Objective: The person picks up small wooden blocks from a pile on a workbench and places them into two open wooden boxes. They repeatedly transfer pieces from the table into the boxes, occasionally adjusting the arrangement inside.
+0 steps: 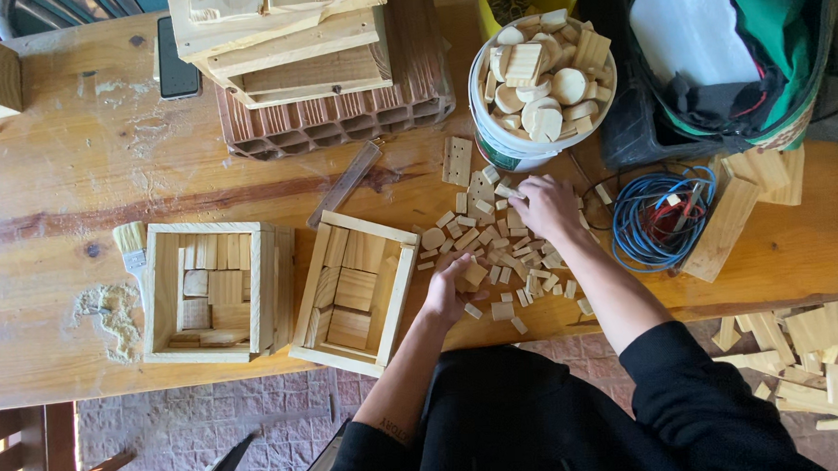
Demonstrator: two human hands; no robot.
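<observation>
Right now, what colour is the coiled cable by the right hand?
Blue coiled cable, head view.

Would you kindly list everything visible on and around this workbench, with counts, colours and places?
workbench: one, pale wood, spans the view
square frames: two, pale wood, front left, blocks inside
loose blocks: many, pale wood, centre
bucket: one, white, full of offcuts, behind the pile
hollow brick: one, red-brown, rear, wooden frames stacked on it
brush: one, pale, far left
cable coil: one, blue, right
bag: one, dark and green, rear right
left hand: on the pile's near edge
right hand: on the pile's far side
</observation>
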